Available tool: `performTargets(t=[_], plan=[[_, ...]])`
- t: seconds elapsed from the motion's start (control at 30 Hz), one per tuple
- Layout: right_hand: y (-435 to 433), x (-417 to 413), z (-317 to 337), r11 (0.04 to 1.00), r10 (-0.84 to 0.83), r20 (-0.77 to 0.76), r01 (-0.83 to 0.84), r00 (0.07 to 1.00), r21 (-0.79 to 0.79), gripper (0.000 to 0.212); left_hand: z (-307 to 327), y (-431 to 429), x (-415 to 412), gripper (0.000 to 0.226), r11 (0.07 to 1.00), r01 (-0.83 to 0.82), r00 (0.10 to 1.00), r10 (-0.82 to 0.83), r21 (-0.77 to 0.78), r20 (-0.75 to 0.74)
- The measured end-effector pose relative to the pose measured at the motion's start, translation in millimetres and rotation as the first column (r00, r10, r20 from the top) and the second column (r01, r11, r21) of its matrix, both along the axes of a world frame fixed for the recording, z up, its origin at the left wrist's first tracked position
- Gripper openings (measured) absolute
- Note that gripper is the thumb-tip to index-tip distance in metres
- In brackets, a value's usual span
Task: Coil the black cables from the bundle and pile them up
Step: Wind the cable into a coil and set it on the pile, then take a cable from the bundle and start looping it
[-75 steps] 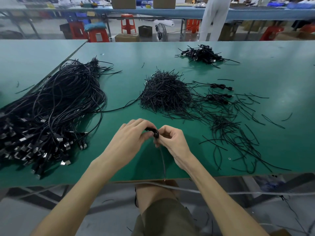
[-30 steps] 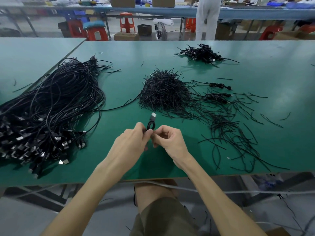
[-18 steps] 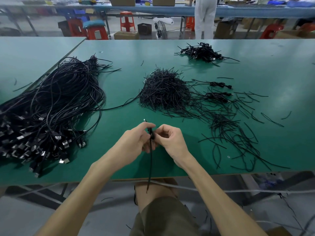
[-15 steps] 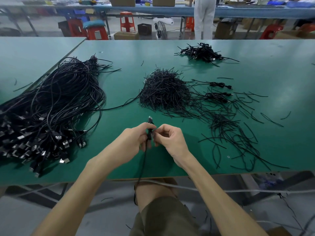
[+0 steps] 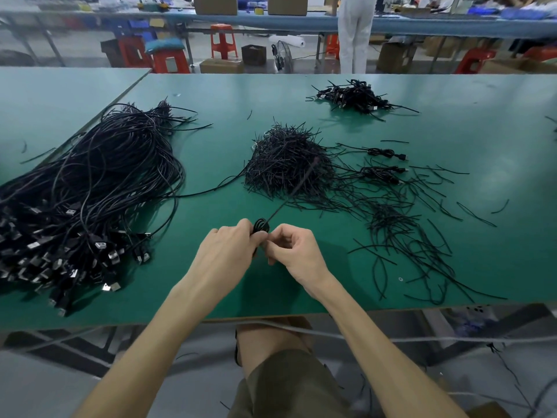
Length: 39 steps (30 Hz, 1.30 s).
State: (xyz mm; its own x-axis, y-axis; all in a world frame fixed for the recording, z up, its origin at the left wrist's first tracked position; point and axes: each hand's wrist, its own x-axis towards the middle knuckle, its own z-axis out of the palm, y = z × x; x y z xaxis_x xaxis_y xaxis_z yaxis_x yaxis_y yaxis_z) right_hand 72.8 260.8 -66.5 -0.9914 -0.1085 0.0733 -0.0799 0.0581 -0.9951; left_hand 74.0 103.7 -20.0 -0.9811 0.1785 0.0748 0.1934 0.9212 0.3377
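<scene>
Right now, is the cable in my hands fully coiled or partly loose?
Partly loose: the left hand and right hand pinch a small coil, but a blurred tail sticks out up and rightward.

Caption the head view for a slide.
Left hand and right hand pinch a small black coil over the green table, cable bundle at left, heap of short strands beyond.
</scene>
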Motion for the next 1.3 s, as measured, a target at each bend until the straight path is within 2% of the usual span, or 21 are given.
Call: performTargets(t=[0.1, 0.17, 0.3, 0.4, 0.5, 0.6, 0.67, 0.8, 0.9, 1.0, 1.1, 1.17, 1.3], plan=[[-1, -1, 0, 0.999, -0.018, -0.012, 0.018, 1.000, 0.028, 0.017, -3, 7, 1, 0.040, 0.989, -0.118, 0.992, 0.113, 0.084, 0.054], [-1, -1, 0, 0.999, -0.034, -0.014, 0.034, 0.999, 0.023, 0.015, -3, 9, -1, 0.035, 0.980, -0.132, 0.990, 0.124, 0.148, 0.059], [0, -1, 2, 0.997, -0.044, -0.003, 0.044, 0.999, -0.062, 0.006, -7, 3, -5, 0.018, 0.971, -0.010, 1.000, 0.011, 0.237, -0.004], [-3, -1, 5, 0.997, -0.033, -0.009, 0.032, 0.999, -0.064, 0.011, -9, -5, -9, 0.026, 0.951, 0.038, 0.999, -0.032, 0.307, -0.025], [-3, -1, 6, 0.996, -0.041, 0.014, 0.042, 0.999, -0.081, 0.015, -10, -15, -12, 0.037, 0.949, 0.102, 0.995, -0.104, 0.297, -0.011], [0, -2, 7, 0.988, -0.105, 0.061, 0.111, 0.993, -0.111, 0.013, -15, -22, -14, 0.039, 0.948, 0.150, 0.986, -0.164, 0.282, 0.027], [5, -6, 12, 0.967, -0.143, 0.134, 0.167, 0.981, -0.191, 0.015, -16, -30, -17, 0.040, 0.953, 0.114, 0.991, -0.130, 0.282, 0.040], [40, -28, 35, 0.868, -0.260, 0.286, 0.353, 0.922, -0.349, 0.015, -15, -69, -26, 0.030, 0.965, 0.010, 0.998, 0.007, 0.261, -0.064], [81, -52, 54, 0.748, -0.331, 0.377, 0.484, 0.865, -0.454, 0.019, -17, -104, -33, 0.036, 0.980, -0.160, 0.978, 0.174, 0.122, -0.117], [115, -75, 65, 0.630, -0.387, 0.456, 0.591, 0.802, -0.504, 0.012, -21, -128, -41, 0.039, 0.960, -0.280, 0.956, 0.280, 0.016, -0.083], [141, -95, 67, 0.530, -0.437, 0.506, 0.668, 0.743, -0.522, 0.007, -23, -132, -47, 0.043, 0.945, -0.318, 0.948, 0.318, -0.073, -0.008], [154, -106, 64, 0.500, -0.458, 0.520, 0.693, 0.721, -0.520, 0.013, -23, -132, -50, 0.042, 0.941, -0.322, 0.946, 0.323, -0.105, -0.007], [169, -122, 58, 0.453, -0.493, 0.534, 0.727, 0.686, -0.515, 0.023, -22, -133, -59, 0.024, 0.929, -0.351, 0.936, 0.349, -0.116, -0.042]])
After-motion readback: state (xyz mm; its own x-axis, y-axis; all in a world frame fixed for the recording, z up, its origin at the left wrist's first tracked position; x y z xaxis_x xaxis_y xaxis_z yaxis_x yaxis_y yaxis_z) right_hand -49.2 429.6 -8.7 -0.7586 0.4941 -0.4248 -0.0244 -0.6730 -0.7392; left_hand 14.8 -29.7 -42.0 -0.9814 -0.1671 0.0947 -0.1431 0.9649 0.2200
